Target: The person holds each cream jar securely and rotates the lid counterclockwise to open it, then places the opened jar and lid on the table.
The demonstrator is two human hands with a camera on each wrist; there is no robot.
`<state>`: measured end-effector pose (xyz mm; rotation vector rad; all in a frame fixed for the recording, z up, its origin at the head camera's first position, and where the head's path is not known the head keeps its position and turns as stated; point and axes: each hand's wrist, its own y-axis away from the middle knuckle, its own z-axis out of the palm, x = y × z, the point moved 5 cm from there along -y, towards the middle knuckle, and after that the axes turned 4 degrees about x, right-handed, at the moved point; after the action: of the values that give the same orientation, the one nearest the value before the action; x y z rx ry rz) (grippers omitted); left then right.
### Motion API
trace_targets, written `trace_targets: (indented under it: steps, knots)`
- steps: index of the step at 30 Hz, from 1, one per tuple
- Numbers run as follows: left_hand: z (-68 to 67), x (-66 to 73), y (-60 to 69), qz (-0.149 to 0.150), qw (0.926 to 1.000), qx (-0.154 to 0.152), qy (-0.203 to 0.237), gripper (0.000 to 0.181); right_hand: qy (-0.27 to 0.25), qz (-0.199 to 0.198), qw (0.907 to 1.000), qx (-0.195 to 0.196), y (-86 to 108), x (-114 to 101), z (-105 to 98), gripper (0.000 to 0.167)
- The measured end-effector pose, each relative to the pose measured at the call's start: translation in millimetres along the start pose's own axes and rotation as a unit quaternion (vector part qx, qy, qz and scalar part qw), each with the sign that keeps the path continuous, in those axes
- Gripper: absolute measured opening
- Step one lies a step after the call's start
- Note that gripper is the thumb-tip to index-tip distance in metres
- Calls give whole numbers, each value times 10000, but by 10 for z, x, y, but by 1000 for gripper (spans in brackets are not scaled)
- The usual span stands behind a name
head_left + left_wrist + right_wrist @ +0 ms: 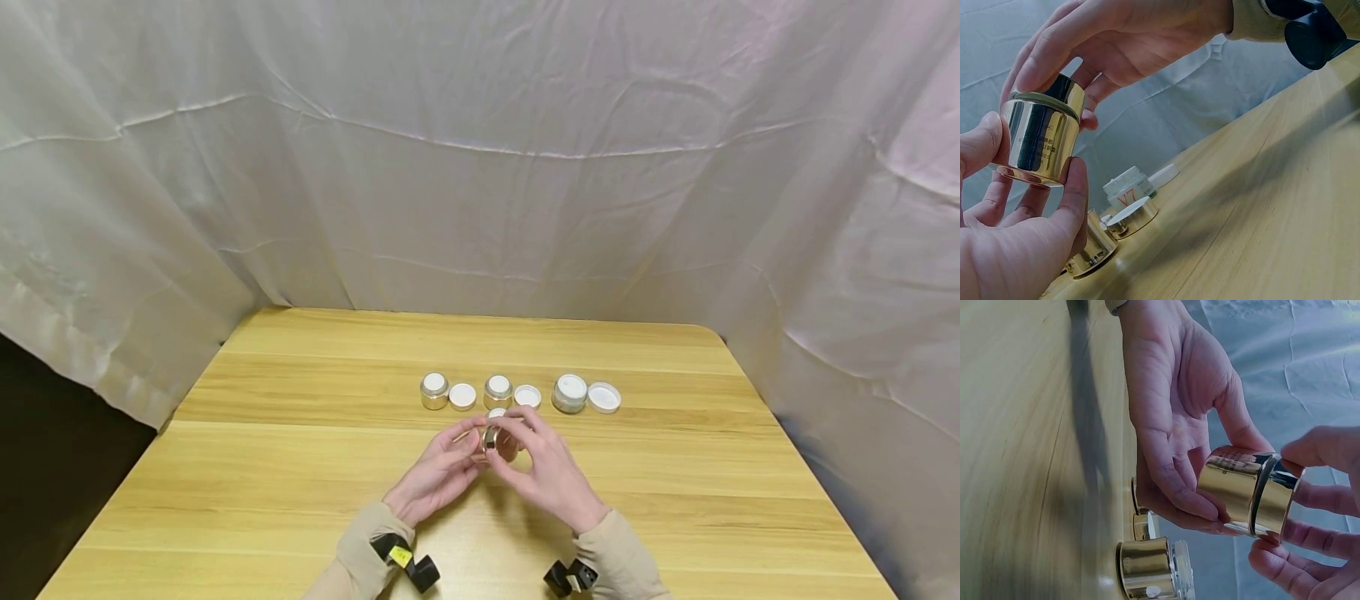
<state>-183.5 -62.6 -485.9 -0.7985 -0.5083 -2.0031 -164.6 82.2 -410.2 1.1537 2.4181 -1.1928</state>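
Observation:
Low over the table, my left hand (438, 475) grips a shiny gold cosmetic jar (1038, 137) by its sides, thumb on one side and fingers on the other. My right hand (547, 475) pinches the gold lid (1279, 497) at the jar's mouth. A thin dark greenish band shows between lid and jar in the left wrist view. Whether the lid is threaded on cannot be told. Just behind the hands, a small white round top (497, 412) is mostly hidden by the fingers.
Behind the hands, a row holds a gold jar (434, 393), a white-faced lid (462, 397), a second gold jar (498, 393), another lid (527, 397), a glass jar (570, 395) and a white lid (603, 397). The wooden table (262, 467) ends at a grey curtain (480, 208).

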Motion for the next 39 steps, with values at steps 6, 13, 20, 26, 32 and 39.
trace_targets:
  steps: [6,13,20,26,32,39]
  knots:
    - [4,4,0,-29,10000,-4,84,21,-68,158,9998,-85,-1,11,5,42]
    - [6,8,-3,4,10000,1,5,20,43,272,9996,42,-12,15,14,36]
    - [-3,-1,1,-38,9999,103,-14,21,45,5,10000,-51,-5,-11,-5,37]
    - [5,-4,-1,-31,10000,51,60,21,41,83,9999,-140,0,14,10,40]
    - [7,-2,-10,35,10000,-37,-23,18,69,218,9997,58,-5,16,18,32]
    - [-8,-4,-5,7,10000,59,-67,19,85,13,9999,99,-7,-26,9,31]
